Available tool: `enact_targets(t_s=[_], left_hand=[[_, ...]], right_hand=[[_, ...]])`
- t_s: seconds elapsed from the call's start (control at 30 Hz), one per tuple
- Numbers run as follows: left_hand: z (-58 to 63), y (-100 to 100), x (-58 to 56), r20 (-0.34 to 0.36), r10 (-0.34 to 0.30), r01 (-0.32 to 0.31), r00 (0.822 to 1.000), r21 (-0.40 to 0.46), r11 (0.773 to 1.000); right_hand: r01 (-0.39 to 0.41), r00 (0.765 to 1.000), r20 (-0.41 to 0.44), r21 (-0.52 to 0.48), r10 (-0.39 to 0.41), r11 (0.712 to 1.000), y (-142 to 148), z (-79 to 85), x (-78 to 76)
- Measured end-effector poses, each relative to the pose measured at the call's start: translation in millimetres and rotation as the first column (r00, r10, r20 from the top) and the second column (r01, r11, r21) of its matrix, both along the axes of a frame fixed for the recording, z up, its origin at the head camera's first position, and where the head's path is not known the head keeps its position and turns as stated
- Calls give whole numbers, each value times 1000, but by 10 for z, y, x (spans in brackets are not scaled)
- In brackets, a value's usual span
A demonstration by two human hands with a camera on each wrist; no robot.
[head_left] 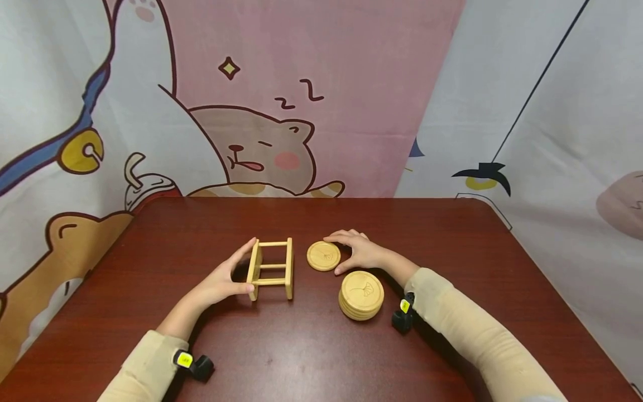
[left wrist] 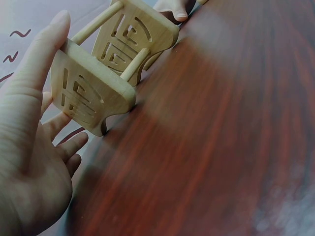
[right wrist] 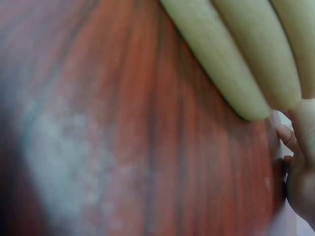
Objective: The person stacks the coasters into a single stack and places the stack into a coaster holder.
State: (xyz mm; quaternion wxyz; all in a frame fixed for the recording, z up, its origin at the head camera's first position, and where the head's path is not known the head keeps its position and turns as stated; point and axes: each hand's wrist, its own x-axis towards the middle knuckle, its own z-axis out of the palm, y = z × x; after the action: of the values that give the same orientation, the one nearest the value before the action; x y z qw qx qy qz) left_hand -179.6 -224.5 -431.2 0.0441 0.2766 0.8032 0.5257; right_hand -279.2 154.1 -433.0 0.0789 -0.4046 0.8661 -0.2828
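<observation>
Head cam: L fingers (head_left: 244,252) wide on rack (head_left: 272,266)

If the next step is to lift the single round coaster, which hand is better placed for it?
Probably the right hand: it is right at the edge of the single coaster. The left hand is occupied, holding the wooden rack on the coaster's other side.

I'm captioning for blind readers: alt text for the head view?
A left hand holds a wooden rack on a brown table; the right hand is at a lone wooden disc. A disc stack stands nearer the camera.
</observation>
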Motion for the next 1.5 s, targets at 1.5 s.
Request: enact_targets(t_s=[1.5], left_hand=[[17,7,6,1,-1,1,1000,-5,1000]], right_hand=[[81,995,-49,-161,-90,984,43,-86,122]])
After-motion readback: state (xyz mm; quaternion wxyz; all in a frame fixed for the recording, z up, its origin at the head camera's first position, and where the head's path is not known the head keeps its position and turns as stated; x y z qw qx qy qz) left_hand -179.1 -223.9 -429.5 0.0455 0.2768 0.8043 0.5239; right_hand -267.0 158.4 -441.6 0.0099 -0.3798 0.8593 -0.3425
